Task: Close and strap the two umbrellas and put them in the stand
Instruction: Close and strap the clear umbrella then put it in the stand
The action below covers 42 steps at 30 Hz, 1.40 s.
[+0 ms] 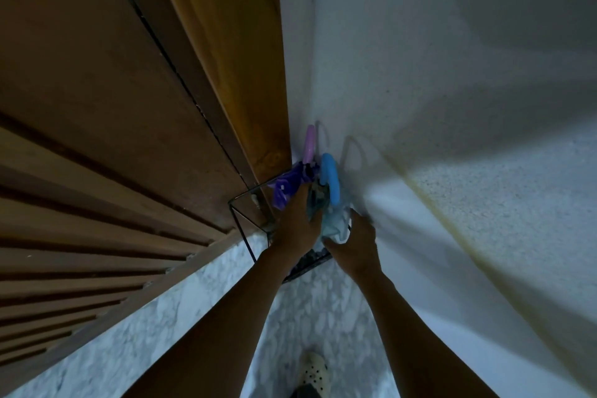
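Two folded umbrellas stand in a black wire stand in the corner between a wooden door and a white wall. The purple umbrella with a lilac handle is on the left. The light blue umbrella with a blue curved handle is on the right. My left hand rests on the folded fabric between the two umbrellas, fingers closed around the blue umbrella's darker fabric. My right hand holds the pale blue fabric low on its right side. The stand's floor is mostly hidden by my hands.
A brown wooden door and its frame fill the left. A white textured wall fills the right. The floor is white marble. My foot in a white perforated clog stands at the bottom.
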Each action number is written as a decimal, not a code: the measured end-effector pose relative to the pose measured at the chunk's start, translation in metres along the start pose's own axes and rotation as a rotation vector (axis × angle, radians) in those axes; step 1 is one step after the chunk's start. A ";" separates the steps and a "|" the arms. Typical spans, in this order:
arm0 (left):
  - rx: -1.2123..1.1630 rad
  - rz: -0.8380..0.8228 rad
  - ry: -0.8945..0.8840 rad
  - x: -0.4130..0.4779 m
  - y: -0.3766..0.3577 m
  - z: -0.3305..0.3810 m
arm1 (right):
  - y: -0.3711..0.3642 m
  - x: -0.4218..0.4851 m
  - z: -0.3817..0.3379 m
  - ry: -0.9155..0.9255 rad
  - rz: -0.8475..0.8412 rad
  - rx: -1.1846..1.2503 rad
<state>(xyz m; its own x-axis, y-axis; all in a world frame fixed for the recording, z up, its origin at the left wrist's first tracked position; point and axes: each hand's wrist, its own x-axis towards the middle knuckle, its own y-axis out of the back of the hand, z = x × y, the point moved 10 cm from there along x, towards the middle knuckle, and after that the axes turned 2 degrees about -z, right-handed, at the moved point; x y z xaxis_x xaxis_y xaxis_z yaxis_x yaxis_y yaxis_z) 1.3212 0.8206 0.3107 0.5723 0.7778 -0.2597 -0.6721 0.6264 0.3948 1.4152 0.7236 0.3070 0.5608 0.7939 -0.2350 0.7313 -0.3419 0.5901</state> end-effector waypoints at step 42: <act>-0.119 0.275 0.231 -0.314 0.334 0.094 | -0.008 -0.238 -0.390 0.423 -0.321 -0.215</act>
<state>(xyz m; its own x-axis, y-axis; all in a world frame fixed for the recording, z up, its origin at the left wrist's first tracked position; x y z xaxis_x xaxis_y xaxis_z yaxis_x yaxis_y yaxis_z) 0.9609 0.7808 0.6068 0.2512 0.9001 -0.3559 -0.8435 0.3839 0.3756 1.1243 0.7340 0.6594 0.0870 0.9884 -0.1247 0.7190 0.0243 0.6946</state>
